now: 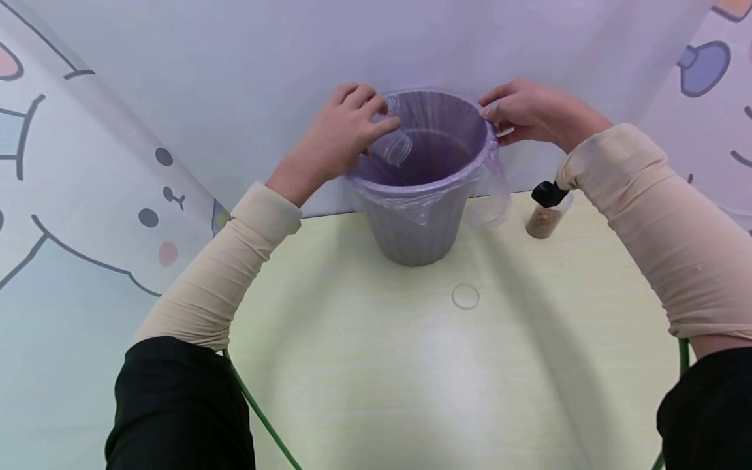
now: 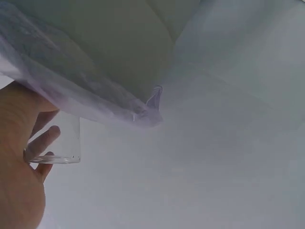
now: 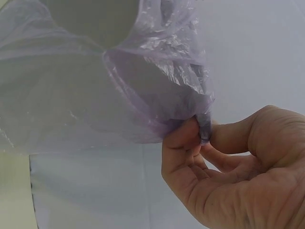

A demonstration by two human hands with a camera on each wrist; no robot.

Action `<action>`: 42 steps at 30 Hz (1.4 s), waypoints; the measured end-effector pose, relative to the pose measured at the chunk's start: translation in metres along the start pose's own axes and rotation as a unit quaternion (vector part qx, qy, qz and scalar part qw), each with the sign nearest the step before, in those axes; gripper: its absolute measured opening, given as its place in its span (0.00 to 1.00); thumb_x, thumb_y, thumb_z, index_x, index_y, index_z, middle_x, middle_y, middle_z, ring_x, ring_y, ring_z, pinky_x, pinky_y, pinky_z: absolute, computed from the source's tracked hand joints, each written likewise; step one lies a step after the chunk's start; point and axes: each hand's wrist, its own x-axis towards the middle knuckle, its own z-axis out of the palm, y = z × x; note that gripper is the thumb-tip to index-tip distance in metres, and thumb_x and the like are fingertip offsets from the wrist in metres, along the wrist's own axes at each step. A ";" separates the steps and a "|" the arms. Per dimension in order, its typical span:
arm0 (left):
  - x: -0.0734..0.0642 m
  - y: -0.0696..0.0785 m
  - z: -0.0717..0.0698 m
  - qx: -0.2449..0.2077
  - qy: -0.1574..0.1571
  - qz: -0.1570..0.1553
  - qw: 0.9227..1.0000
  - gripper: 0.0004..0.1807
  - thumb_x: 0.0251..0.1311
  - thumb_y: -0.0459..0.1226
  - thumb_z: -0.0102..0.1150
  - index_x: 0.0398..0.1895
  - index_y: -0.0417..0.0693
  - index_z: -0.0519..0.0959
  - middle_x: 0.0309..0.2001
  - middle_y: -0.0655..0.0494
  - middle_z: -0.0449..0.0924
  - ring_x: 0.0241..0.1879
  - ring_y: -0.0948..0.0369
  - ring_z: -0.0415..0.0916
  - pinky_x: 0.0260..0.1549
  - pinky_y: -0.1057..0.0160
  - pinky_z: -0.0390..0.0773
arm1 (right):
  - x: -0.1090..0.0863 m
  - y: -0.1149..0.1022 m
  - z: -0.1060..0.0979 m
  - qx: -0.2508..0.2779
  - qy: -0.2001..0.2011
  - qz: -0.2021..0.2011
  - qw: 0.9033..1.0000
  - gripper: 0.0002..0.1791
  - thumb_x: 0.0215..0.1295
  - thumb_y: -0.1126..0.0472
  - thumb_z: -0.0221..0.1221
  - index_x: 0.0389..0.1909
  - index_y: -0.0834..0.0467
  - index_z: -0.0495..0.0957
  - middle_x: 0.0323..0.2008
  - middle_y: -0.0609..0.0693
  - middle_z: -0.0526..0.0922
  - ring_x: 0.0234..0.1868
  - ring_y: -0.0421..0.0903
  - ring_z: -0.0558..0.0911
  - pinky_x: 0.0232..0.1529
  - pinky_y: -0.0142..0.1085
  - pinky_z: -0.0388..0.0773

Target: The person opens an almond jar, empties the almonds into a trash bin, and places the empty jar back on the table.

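A light purple bin (image 1: 411, 228) stands upright at the back of the table, its rim covered by a thin see-through purple bag (image 1: 492, 189). My left hand (image 1: 343, 134) grips a small clear glass jar (image 1: 397, 149) over the bin's left rim, its mouth tilted down into the bin. In the left wrist view, fingers show through the jar's glass (image 2: 70, 143). At the right rim, my right hand (image 1: 531, 116) pinches the bag edge between thumb and finger, as the right wrist view shows close up. The inside bottom of the bin is too dark to make out.
A small container with a black top (image 1: 549, 194) and brown contents stands right of the bin, by my right forearm. In front of the bin a thin clear ring (image 1: 465, 309) lies on the pale table (image 1: 399, 365). A cartoon-printed white sheet (image 1: 264, 85) hangs close behind.
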 end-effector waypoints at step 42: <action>0.065 0.046 0.007 0.271 -0.166 0.328 0.890 0.18 0.68 0.25 0.43 0.45 0.43 0.85 0.53 0.48 0.80 0.73 0.49 0.58 0.77 0.55 0.49 | 0.003 0.002 -0.002 -0.061 0.010 -0.006 0.998 0.32 0.78 0.52 0.40 0.79 0.51 0.46 0.48 0.43 0.67 0.47 0.40 0.72 0.47 0.31 0.80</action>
